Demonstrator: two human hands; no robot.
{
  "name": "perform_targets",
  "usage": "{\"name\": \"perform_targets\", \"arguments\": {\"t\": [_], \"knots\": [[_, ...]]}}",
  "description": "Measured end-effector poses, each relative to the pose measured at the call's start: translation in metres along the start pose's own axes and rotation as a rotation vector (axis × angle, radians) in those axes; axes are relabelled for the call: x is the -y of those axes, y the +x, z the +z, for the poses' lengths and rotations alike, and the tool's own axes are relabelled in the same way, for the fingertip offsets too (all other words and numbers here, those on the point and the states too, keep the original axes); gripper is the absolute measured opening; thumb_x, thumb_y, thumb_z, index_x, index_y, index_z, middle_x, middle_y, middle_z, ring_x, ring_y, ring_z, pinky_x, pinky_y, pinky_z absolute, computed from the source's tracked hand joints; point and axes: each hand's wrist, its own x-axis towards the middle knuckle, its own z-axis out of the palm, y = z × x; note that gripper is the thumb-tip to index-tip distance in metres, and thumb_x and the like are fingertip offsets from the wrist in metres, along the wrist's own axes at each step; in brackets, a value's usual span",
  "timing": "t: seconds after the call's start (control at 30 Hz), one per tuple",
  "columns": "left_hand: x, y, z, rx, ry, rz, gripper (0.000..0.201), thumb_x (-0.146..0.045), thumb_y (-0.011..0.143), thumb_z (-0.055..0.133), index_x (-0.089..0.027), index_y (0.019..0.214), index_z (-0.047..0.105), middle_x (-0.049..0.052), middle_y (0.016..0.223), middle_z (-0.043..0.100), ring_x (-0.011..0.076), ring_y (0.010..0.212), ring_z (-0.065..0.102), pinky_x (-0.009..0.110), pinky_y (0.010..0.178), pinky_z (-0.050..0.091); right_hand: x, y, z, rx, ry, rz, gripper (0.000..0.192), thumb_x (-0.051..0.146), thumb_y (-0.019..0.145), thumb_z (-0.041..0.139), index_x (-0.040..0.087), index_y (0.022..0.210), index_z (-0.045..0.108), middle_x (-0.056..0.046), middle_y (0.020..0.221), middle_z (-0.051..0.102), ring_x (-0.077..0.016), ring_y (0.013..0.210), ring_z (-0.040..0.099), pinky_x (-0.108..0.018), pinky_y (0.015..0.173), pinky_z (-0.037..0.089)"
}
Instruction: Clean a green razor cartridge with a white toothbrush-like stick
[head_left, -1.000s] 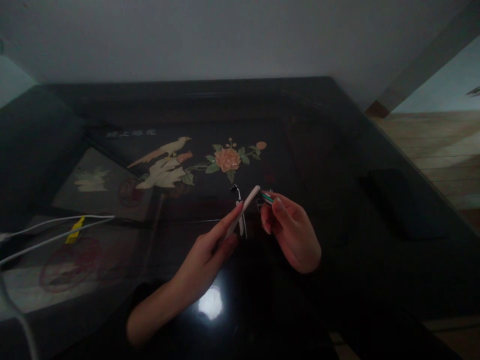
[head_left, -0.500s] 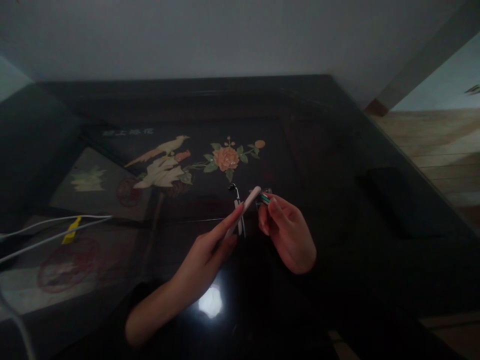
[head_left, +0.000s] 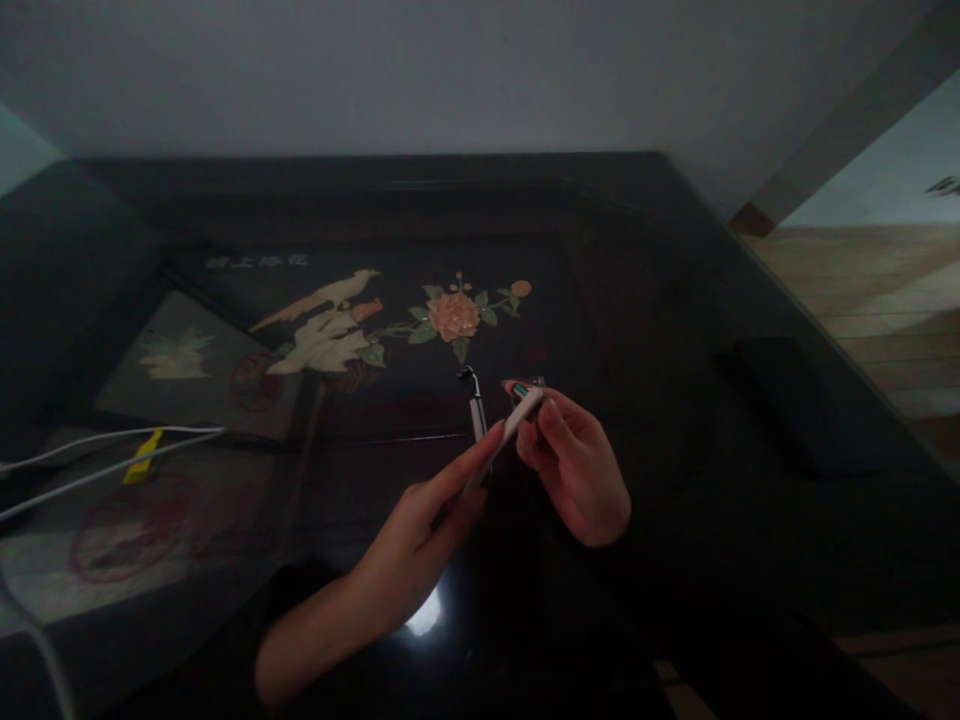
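My left hand (head_left: 420,535) is closed around a slim white bar (head_left: 521,412), its kind unclear, which slants up to the right. The bar's far end meets a small item with a green stripe (head_left: 520,390), pinched between the thumb and fingers of my right hand (head_left: 577,460). Fingers and the bar cover most of this item, so I cannot tell its kind. Just left of the bar, a slender white tool (head_left: 478,418) with a thin curved neck and a dark tip lies on the table, its lower part behind my left hand and the bar.
The glossy black table (head_left: 637,300) carries an inlaid bird and flower design. White cables (head_left: 97,480) with a yellow tag (head_left: 144,458) run along the left. A dark flat object (head_left: 806,405) lies at the right. A grey wall (head_left: 375,80) stands behind the table.
My left hand has shifted the white bar slightly right and down, so its end now overlaps the green-striped item at my right fingertips. My right hand has barely moved.
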Motion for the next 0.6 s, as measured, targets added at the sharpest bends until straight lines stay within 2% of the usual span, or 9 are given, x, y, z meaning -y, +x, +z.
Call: {"name": "perform_targets", "arguments": {"t": [0.17,0.3,0.47,0.6], "knots": [[0.0009,0.0019,-0.0019,-0.027,0.008,-0.030,0.053,-0.023,0.096,0.050,-0.027,0.149,0.042,0.004,0.109,0.074,0.0206,0.113,0.065,0.039,0.105,0.048,0.0002,-0.0011,0.0003,0.021,-0.007,-0.029,0.043,0.053,0.069,0.081,0.018,0.091,0.074,0.006,0.056,0.050,-0.0052,0.048,0.039,-0.020,0.044,0.029],[0.0006,0.0036,-0.0030,-0.064,0.038,-0.074,0.054,-0.025,0.096,0.050,-0.027,0.149,0.041,0.004,0.116,0.073,0.0199,0.109,0.067,0.039,0.104,0.049,-0.0005,-0.0011,-0.0005,0.057,-0.045,-0.069,0.039,0.055,0.073,0.077,0.018,0.083,0.068,0.006,0.056,0.049,-0.0058,0.047,0.037,-0.022,0.044,0.028],[0.0012,0.0061,-0.0052,-0.118,0.114,-0.067,0.053,-0.026,0.096,0.050,-0.026,0.148,0.043,0.003,0.129,0.068,0.0218,0.126,0.059,0.040,0.113,0.041,0.0016,-0.0024,-0.0008,0.076,-0.080,-0.090,0.039,0.057,0.076,0.074,0.019,0.081,0.064,0.007,0.055,0.047,-0.0074,0.047,0.035,-0.024,0.045,0.028],[0.0024,0.0062,-0.0055,-0.107,0.173,-0.039,0.051,-0.027,0.098,0.047,-0.027,0.149,0.042,0.002,0.145,0.056,0.0215,0.132,0.054,0.039,0.115,0.037,0.0018,-0.0023,-0.0005,0.089,-0.104,-0.087,0.041,0.057,0.077,0.072,0.019,0.071,0.060,0.006,0.054,0.046,-0.0079,0.048,0.036,-0.024,0.045,0.028]]}}
